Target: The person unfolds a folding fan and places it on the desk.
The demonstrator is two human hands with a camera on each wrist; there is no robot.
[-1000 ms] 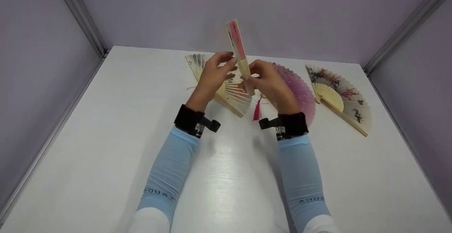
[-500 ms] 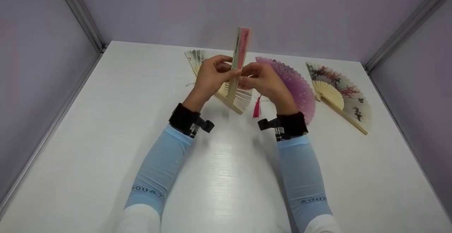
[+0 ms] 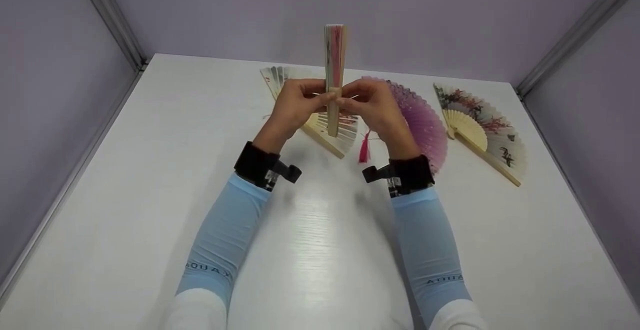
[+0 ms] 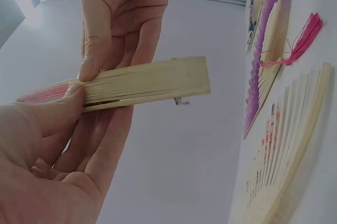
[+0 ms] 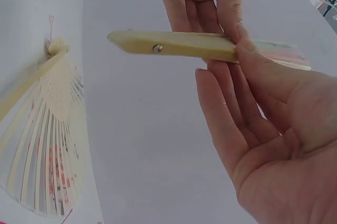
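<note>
Above the table's point(image 3: 150, 180) bare middle, both hands pinch the folded fan point(image 3: 334, 77) upright.

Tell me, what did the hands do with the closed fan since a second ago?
The closed fan was tilted with its top leaning left; now it stands upright and a little higher. The left hand and right hand kept pinching it from both sides. The three open fans on the table stayed where they were.

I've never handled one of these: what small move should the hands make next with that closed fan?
Probably spread it: the fan is shut and upright, pinched between the left hand and the right hand, while three fans on the table lie open.
</note>
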